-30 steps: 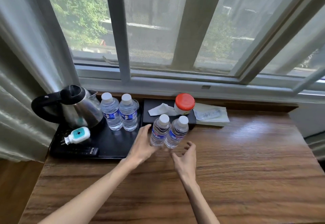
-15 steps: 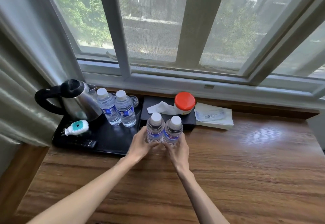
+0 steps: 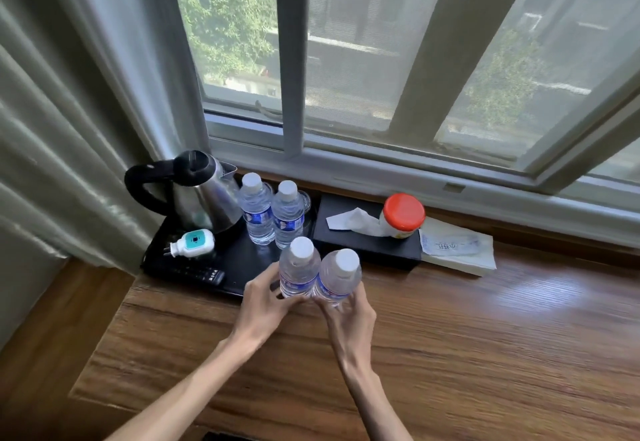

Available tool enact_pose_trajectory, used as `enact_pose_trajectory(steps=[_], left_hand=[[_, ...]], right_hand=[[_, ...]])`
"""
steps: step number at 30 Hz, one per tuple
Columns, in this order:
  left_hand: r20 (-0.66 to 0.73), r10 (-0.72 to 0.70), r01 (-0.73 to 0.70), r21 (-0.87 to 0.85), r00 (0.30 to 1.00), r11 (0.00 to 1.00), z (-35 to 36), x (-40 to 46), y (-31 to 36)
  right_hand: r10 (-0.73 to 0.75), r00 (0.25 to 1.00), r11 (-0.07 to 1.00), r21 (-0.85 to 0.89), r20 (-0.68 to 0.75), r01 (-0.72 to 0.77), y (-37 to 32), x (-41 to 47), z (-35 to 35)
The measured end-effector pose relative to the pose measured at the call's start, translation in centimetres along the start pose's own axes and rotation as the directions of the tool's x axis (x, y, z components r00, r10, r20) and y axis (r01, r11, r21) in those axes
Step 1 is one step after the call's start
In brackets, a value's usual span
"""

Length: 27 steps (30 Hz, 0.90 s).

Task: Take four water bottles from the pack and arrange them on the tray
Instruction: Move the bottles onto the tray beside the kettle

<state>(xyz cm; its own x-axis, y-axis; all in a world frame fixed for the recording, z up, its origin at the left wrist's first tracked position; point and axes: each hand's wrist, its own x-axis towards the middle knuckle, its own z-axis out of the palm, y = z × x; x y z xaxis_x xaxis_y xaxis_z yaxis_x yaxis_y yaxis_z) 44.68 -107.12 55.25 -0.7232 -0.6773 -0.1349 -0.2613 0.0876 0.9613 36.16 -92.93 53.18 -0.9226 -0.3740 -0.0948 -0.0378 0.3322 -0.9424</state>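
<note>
Two clear water bottles with white caps and blue labels, one [image 3: 256, 210] beside the other [image 3: 287, 215], stand upright on the black tray [image 3: 242, 260] to the right of the kettle. Two more bottles are held side by side, lifted at the tray's front right corner. My left hand [image 3: 265, 305] grips the left one [image 3: 299, 269] from its left side. My right hand [image 3: 348, 316] grips the right one [image 3: 337, 276] from below and the right. The two held bottles touch each other and tilt slightly toward me.
A steel kettle [image 3: 199, 194] with a black handle, a white-and-teal plug device [image 3: 192, 243] and a remote [image 3: 201, 272] share the tray. To the right lie a black tissue box [image 3: 367, 243], an orange-lidded jar [image 3: 403, 215] and a folded paper [image 3: 457, 250]. Wooden table, curtain on the left, window behind.
My right hand closed on the right bottle. Both hands have carried the two bottles left, from the table by the tissue box to the tray's front right corner.
</note>
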Motion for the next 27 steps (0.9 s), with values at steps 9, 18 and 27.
enact_pose_trajectory(steps=[9,18,27], left_hand=[[-0.139,-0.023,0.03,0.047,0.99,0.998,-7.7,1.9,-1.7],[-0.129,-0.08,0.106,0.204,0.988,0.973,-8.8,5.3,-3.3],[-0.184,-0.072,0.121,0.272,0.98,0.954,-7.1,6.0,-3.4]], right_hand=[[-0.03,0.998,0.999,0.011,0.046,0.03,-4.3,0.0,8.5],[0.012,0.999,0.999,-0.038,-0.034,-0.014,-4.0,1.5,12.2],[-0.009,0.998,0.991,-0.131,-0.063,0.001,-2.5,2.4,12.8]])
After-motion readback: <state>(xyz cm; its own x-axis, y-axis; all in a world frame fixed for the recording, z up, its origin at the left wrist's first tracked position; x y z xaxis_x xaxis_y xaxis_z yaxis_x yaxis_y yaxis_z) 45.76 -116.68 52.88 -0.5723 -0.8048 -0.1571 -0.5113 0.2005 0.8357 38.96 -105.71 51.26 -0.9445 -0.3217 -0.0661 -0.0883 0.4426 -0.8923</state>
